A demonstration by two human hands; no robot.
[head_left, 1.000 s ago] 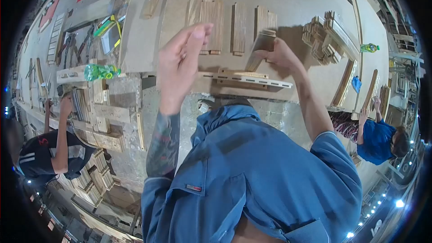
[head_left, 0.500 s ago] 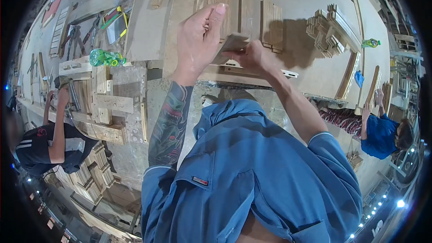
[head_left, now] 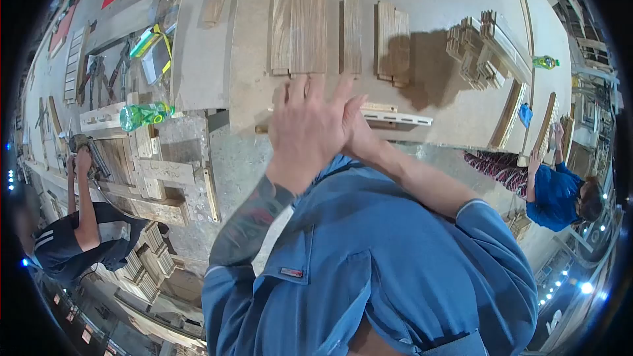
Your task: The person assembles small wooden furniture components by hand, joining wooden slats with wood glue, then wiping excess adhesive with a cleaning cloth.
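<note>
My left hand [head_left: 304,122] is back side up near the table's front edge, with its fingers stretched away from me and slightly apart. It overlaps my right hand [head_left: 362,137], whose thumb side shows while its fingers are hidden underneath. Whatever lies below the two hands cannot be seen. Just beyond my fingertips are flat wooden boards: a wider group [head_left: 307,34] on the left, a single narrow board [head_left: 351,34] in the middle, and a stepped pair [head_left: 392,43] on the right. A white slotted strip [head_left: 399,119] lies along the front edge, beside my right hand.
Stacked grooved wood strips [head_left: 484,49] stand at the right, with a green bottle [head_left: 545,62] beyond. Another green bottle [head_left: 146,116] lies left. One co-worker [head_left: 82,237] handles a tool at the left; another [head_left: 560,191] touches a strip at the right.
My hands have come down and together, the left now over the right. The small wooden piece that was in my right hand is out of sight.
</note>
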